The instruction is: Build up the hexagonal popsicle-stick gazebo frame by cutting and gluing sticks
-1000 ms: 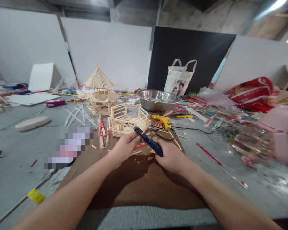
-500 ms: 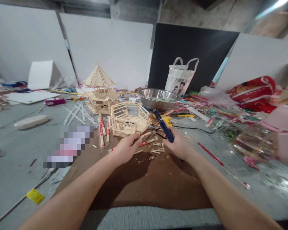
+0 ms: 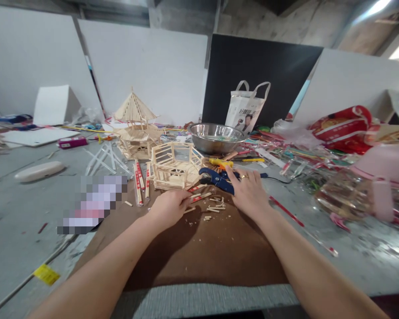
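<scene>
My left hand (image 3: 171, 206) is closed, thumb and fingers pinched on a thin wooden stick (image 3: 195, 197) by the front of an open-topped stick model (image 3: 176, 170). My right hand (image 3: 251, 192), with a ring on one finger, is around a dark blue hand cutter (image 3: 219, 180). The cutter's jaws point left, close to the model's right corner. Short cut stick pieces (image 3: 215, 208) lie between my hands on a brown mat (image 3: 206, 252). Just behind the cutter is a yellow glue gun (image 3: 221, 162), partly covered by my right hand.
A finished-looking stick pavilion (image 3: 134, 128) stands behind on the left. Red-wrapped stick packs (image 3: 139, 181) lie on the mat. Farther back are a steel bowl (image 3: 216, 139) and a white bag (image 3: 244, 110). A pink-lidded bottle (image 3: 362, 186) and a red plastic strip (image 3: 286, 210) are on the right.
The blue cutter has turned from upright-slanting to lying nearly level, jaws leftward. My right hand has rolled over with its back upward. My left hand stays near the same spot.
</scene>
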Demonstrator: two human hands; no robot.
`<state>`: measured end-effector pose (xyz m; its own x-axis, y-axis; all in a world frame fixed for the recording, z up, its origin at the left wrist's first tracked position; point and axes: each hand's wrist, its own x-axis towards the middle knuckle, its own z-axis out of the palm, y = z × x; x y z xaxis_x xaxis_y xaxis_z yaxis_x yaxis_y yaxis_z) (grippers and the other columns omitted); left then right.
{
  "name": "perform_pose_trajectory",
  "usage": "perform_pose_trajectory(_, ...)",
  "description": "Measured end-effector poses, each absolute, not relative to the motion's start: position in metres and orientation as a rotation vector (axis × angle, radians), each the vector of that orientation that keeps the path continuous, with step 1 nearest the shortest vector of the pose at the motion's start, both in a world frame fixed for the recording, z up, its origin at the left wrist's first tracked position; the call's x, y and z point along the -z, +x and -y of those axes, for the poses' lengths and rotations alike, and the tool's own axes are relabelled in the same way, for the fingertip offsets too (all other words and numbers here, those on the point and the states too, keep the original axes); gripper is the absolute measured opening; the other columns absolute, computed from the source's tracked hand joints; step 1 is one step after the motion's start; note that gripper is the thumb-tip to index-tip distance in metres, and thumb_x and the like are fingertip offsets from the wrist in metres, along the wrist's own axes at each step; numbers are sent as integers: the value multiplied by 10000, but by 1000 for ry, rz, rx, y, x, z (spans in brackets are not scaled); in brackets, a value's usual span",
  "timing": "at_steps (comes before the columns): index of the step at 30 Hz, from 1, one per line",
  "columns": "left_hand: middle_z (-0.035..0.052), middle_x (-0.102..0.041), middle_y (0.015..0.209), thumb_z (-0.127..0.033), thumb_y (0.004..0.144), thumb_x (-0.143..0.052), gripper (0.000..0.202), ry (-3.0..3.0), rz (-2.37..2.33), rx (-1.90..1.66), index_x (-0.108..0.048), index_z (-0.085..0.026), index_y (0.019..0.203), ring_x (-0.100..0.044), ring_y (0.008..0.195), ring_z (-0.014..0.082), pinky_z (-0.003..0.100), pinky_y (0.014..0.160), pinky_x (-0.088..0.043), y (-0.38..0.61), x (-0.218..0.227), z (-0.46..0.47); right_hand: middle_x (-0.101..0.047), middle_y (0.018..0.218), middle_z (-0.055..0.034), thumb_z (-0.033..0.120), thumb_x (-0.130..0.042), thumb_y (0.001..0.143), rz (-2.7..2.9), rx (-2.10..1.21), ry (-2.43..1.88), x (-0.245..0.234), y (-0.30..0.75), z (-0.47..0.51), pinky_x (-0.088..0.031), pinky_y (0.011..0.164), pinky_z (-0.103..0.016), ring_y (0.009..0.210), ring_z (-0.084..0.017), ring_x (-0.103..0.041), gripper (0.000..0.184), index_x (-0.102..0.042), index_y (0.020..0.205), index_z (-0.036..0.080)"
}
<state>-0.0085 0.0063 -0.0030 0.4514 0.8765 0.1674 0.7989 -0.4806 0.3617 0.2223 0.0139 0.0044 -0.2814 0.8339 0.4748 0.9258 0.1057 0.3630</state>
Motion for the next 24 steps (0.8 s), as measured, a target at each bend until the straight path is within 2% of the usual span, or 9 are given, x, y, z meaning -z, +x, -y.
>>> perform_pose_trajectory(4,56,-638,803,-279,797,-354,251,2408,-1474,-503,-566,-200,906,-564,730,182,259,621,-376,-7,4,-7,-429,1126,-135,195,-524,659,2099,960,-1835,-4,226,-17,-182,894,-453,1008,-283,-368,700,-232,1294,184)
perform_pose_trajectory(12,37,-641,778,-308,780,-385,268,2286,-1349,-635,-618,-190,838,-551,709,158,236,636,-381,-13,2,-12,-424,1128,-206,488,-454,714,1658,610,-2277,-6,261,-31,-265,810,-449,1022,-353,-388,726,-188,1300,153)
perform_pose_trajectory(19,59,-635,782,-434,755,-393,300,2438,-1558,-241,-590,-213,807,-569,722,197,260,589,-379,-11,3,-7,-403,1159,-255,594,-390,692,1254,403,-2590,0,306,-36,-259,812,-503,1061,-405,-375,776,-211,1289,133)
perform_pose_trajectory(24,69,-634,826,-389,733,-434,243,2504,-1562,-90,-579,-221,831,-574,770,215,287,618,-400,-13,5,-6,-365,1208,-260,588,-384,692,1162,302,-2692,9,318,-38,-238,816,-547,1105,-403,-333,782,-203,1295,123)
